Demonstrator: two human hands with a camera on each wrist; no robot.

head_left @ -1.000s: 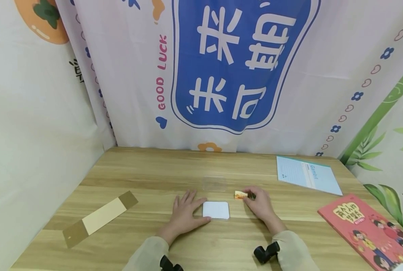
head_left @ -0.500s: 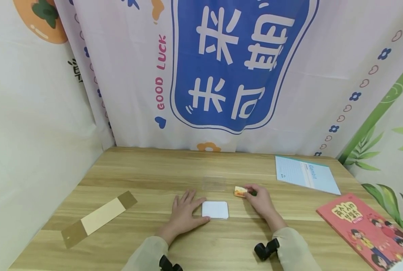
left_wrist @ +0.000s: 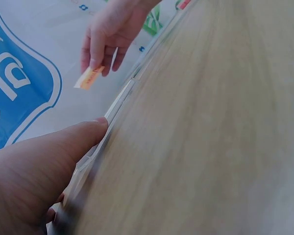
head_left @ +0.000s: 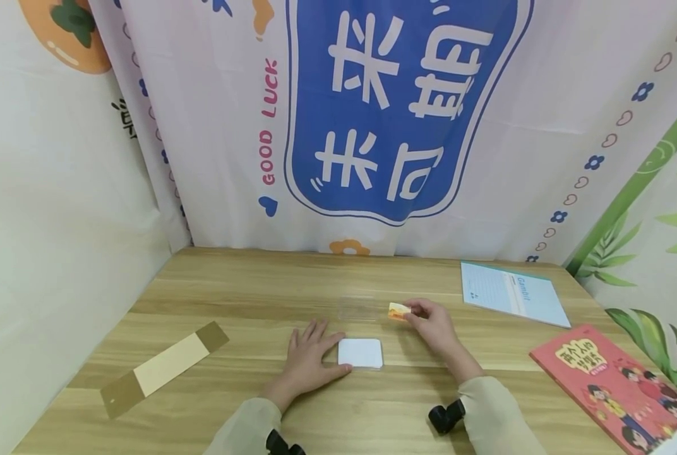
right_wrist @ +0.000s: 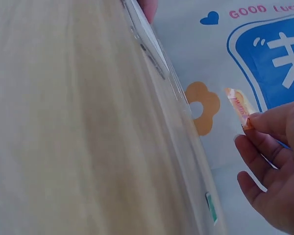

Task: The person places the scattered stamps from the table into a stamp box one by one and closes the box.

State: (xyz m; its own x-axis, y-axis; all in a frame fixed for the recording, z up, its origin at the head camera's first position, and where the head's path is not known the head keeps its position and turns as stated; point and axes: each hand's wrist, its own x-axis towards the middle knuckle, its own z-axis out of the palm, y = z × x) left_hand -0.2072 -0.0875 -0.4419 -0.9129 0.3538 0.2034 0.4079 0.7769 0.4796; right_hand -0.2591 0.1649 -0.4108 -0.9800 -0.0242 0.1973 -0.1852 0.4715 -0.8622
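My right hand [head_left: 436,325] pinches a small orange-and-white wrapped packet [head_left: 399,311] between thumb and fingertips, raised above the table. In the right wrist view the packet [right_wrist: 240,105] is held by its lower end, with printing on its wrapper. My left hand [head_left: 311,363] lies on the table with fingers spread, its thumb and forefinger at the left edge of a white, round-cornered flat rectangle [head_left: 360,352]. A clear rim shows along that rectangle's lower edge. In the left wrist view my left thumb [left_wrist: 83,137] lies along its side.
A clear plastic rectangle [head_left: 357,308] lies behind the white one. At left is a brown-and-cream strip [head_left: 168,370]. A light blue notebook [head_left: 515,294] and a red picture book [head_left: 614,385] lie at right. A small green piece [right_wrist: 211,208] shows on the table in the right wrist view.
My right hand has lifted the packet and moved it slightly back and left, towards the clear plastic rectangle. The left hand keeps its place by the white rectangle.
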